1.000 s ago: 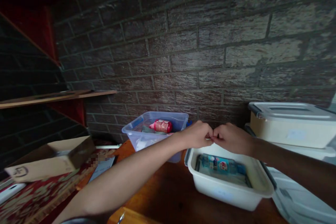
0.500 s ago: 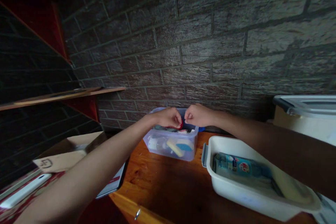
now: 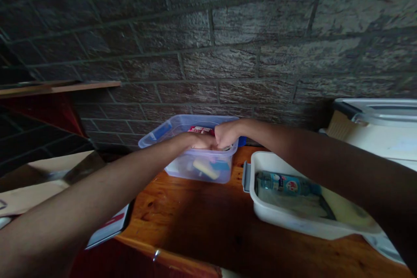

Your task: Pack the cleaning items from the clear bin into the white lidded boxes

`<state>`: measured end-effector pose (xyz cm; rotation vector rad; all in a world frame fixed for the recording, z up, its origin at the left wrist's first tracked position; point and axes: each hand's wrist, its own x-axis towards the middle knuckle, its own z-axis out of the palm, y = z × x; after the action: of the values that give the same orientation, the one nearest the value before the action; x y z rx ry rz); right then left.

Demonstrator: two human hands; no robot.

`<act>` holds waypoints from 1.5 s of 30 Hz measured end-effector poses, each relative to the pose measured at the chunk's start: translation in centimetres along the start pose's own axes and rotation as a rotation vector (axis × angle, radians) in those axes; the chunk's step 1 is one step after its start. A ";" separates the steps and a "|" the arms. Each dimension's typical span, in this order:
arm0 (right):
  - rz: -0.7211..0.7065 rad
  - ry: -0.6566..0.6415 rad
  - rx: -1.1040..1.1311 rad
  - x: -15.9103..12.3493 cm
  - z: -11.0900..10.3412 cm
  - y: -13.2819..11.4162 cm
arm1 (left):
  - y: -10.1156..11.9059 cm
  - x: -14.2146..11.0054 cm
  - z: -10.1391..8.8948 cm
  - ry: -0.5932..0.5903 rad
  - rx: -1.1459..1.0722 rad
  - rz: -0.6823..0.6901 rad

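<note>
Both my hands reach into a clear plastic bin (image 3: 153, 138) with blue latches at the back of the wooden table, against the brick wall. My left hand (image 3: 198, 141) is closed, low inside the bin. My right hand (image 3: 226, 132) is a fist pressed against it. What they pinch is hidden between the fingers. A red-labelled item (image 3: 198, 130) shows just behind my hands. Pale and blue items (image 3: 208, 168) lie at the bin's bottom.
A white tub (image 3: 276, 217) to the right holds a blue-labelled bottle (image 3: 283, 183). Lidded white containers (image 3: 378, 126) stand stacked at the far right. A cardboard box (image 3: 42, 178) and a flat booklet (image 3: 109, 226) lie left. A wooden shelf (image 3: 58, 87) juts from the wall.
My joined hands travelled left from above the white tub to the clear bin and dropped down into it. The view shifted with them.
</note>
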<state>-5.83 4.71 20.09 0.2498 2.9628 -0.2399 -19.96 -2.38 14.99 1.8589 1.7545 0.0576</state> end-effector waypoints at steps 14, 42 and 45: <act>0.016 0.639 0.907 -18.3 -2.2 3.8 | 14.8 -5.7 -3.2 0.720 0.171 0.350; -0.250 0.915 1.000 -26.8 5.5 7.5 | 20.7 2.1 6.3 0.702 -0.922 0.860; -0.274 0.964 0.916 -26.9 5.2 7.2 | 20.5 2.1 6.1 0.590 -0.953 0.919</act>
<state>22.39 6.70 18.55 0.0397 3.4757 -2.0197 1.28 -2.08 17.99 1.7394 0.6997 1.5967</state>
